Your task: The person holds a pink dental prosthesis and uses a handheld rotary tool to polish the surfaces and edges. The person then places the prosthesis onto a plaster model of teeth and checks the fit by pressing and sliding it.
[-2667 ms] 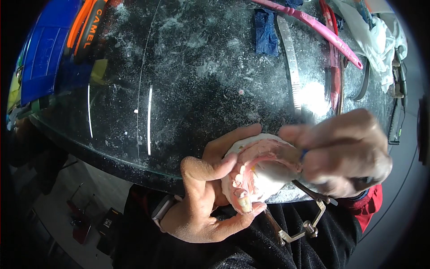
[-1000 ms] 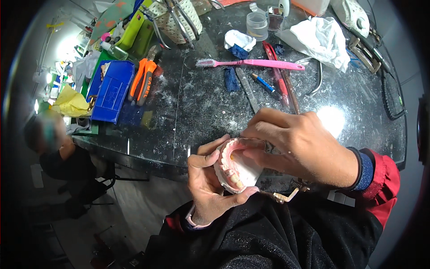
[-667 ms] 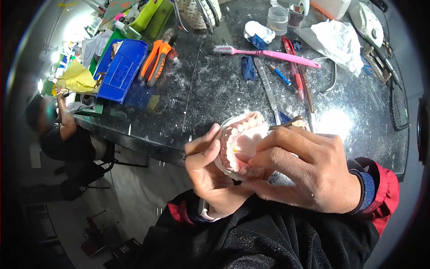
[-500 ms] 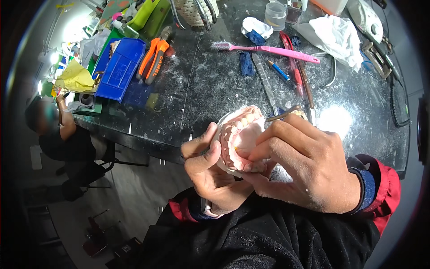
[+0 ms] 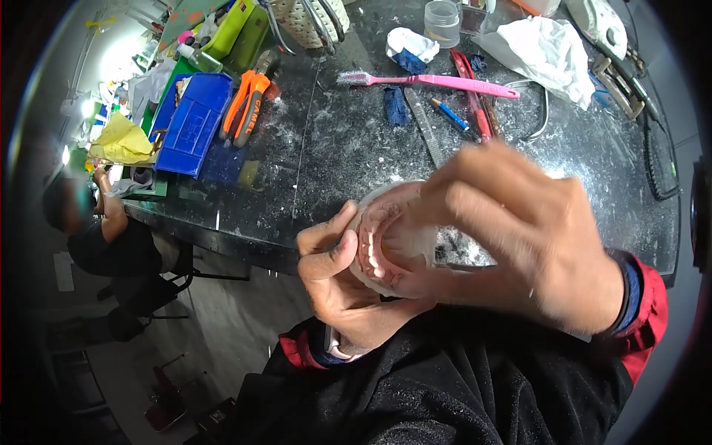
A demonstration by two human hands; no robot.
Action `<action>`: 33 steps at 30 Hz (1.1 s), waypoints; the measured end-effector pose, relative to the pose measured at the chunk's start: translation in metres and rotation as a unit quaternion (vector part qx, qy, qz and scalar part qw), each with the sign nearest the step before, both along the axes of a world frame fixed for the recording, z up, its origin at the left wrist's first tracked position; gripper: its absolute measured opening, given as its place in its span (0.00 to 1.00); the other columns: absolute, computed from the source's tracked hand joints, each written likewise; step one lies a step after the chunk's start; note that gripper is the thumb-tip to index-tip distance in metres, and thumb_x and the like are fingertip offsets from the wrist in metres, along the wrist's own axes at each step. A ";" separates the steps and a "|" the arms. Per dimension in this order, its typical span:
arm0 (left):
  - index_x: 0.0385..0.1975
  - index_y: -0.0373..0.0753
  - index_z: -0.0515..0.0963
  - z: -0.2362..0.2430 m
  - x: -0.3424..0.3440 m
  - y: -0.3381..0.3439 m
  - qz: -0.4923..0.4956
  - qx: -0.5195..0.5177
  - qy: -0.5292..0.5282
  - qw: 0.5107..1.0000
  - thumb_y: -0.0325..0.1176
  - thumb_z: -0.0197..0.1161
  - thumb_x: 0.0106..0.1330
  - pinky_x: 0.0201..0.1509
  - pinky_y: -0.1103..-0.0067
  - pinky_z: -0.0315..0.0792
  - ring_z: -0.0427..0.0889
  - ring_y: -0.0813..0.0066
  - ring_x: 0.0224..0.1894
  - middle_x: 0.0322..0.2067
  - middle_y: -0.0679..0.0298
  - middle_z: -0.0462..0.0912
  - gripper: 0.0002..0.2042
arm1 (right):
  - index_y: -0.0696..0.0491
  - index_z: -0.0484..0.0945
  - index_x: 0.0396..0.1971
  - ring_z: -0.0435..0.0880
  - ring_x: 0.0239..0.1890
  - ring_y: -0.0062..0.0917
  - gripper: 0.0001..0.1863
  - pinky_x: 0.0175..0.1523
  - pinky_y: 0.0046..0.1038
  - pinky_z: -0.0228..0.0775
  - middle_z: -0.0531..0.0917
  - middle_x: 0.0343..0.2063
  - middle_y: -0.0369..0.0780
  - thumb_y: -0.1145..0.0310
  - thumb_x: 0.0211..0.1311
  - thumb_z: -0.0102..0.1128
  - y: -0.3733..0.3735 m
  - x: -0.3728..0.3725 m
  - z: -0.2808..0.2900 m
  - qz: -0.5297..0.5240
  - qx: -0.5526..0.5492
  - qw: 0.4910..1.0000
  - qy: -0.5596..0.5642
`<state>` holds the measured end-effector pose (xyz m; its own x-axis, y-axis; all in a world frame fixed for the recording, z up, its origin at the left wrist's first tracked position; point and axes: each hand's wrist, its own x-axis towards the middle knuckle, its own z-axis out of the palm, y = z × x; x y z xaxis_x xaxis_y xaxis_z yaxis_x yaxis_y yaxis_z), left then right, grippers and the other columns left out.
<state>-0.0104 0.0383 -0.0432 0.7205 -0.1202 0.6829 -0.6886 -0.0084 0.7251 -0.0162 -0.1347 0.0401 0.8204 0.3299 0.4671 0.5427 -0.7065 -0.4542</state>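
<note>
My left hand (image 5: 334,278) is closed around a pale pink and white plaster dental cast (image 5: 376,222), held just off the bench's front edge. Its thumb and fingers press on the cast's left side. A curved row of whitish teeth shows on the cast, bright at its near end. Over the right part of the cast hovers my right hand (image 5: 512,230), with bent fingers smeared by motion. Whether anything sits between those fingertips cannot be made out. The cast's right edge is partly behind this hand.
Across the black, powder-dusted bench (image 5: 319,156) lie a pink toothbrush (image 5: 437,80), a metal file (image 5: 424,126), a blue pencil (image 5: 449,115), a red tool (image 5: 475,104) and orange-handled pliers (image 5: 247,107). A blue box (image 5: 194,122) stands at left. Another person (image 5: 115,230) sits far left.
My right hand has lifted and swung up and right from the cast, fingers now blurred. Pale yellowish teeth at the cast's far end no longer show. My left hand keeps its hold.
</note>
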 end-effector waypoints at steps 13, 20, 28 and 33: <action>0.51 0.40 0.61 0.009 0.001 0.003 -0.066 0.070 -0.003 0.995 0.28 0.80 0.36 0.52 0.71 0.75 0.73 0.60 0.50 0.50 0.51 0.62 0.40 | 0.53 0.78 0.32 0.79 0.29 0.24 0.17 0.24 0.24 0.72 0.78 0.29 0.34 0.68 0.37 0.69 -0.015 0.015 -0.009 0.072 -0.072 0.994 -0.042; 0.51 0.39 0.60 0.012 0.001 0.004 -0.075 0.076 0.003 0.994 0.29 0.80 0.35 0.51 0.72 0.76 0.73 0.60 0.50 0.50 0.51 0.62 0.41 | 0.54 0.77 0.32 0.80 0.29 0.25 0.18 0.23 0.24 0.72 0.78 0.29 0.35 0.69 0.37 0.69 -0.018 0.014 -0.008 0.088 -0.083 0.992 -0.044; 0.52 0.37 0.59 -0.004 0.004 0.007 0.004 0.085 -0.026 0.996 0.40 0.80 0.32 0.55 0.67 0.68 0.71 0.61 0.51 0.49 0.51 0.65 0.45 | 0.53 0.77 0.29 0.78 0.26 0.26 0.16 0.23 0.24 0.70 0.77 0.27 0.36 0.67 0.39 0.70 -0.012 0.012 -0.006 0.050 -0.035 0.997 -0.047; 0.50 0.35 0.63 -0.004 0.003 -0.004 0.027 0.011 -0.050 0.998 0.31 0.79 0.39 0.50 0.69 0.77 0.75 0.57 0.48 0.48 0.48 0.63 0.37 | 0.52 0.75 0.25 0.77 0.24 0.26 0.15 0.25 0.25 0.69 0.76 0.22 0.35 0.63 0.41 0.72 0.004 -0.005 -0.006 0.051 0.064 0.995 0.062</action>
<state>-0.0072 0.0347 -0.0471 0.6543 -0.0981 0.7498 -0.7560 -0.0634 0.6515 -0.0211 -0.1306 0.0339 0.8396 0.3586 0.4080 0.5428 -0.5826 -0.6050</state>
